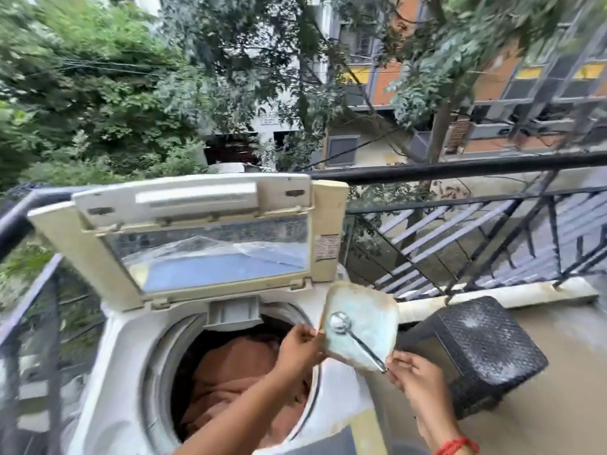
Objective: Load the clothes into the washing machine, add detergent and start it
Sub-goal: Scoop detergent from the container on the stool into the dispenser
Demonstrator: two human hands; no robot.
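- While the left hand [300,344] pinches the left edge of a square detergent container [361,326], the container is held tilted above the right rim of the washing machine [131,349], its open face turned toward the camera.
- Right hand [412,372]: fingers pinched on the handle end of a metal spoon [356,338], at the container's lower right corner.
- Spoon: its bowl lies inside the container and carries a heap of white powder; pale bluish powder covers the container's bottom.
- Right wrist: a red thread bracelet [456,446].
- Drum: brown clothes [236,376] fill the round opening, below and left of the container.
- Lid [184,238]: raised upright behind the drum, with a clear window.
- Right of the machine: a dark woven basket [476,353] on the wet balcony floor [565,399].
- Behind: a black railing [460,167], then trees and buildings.
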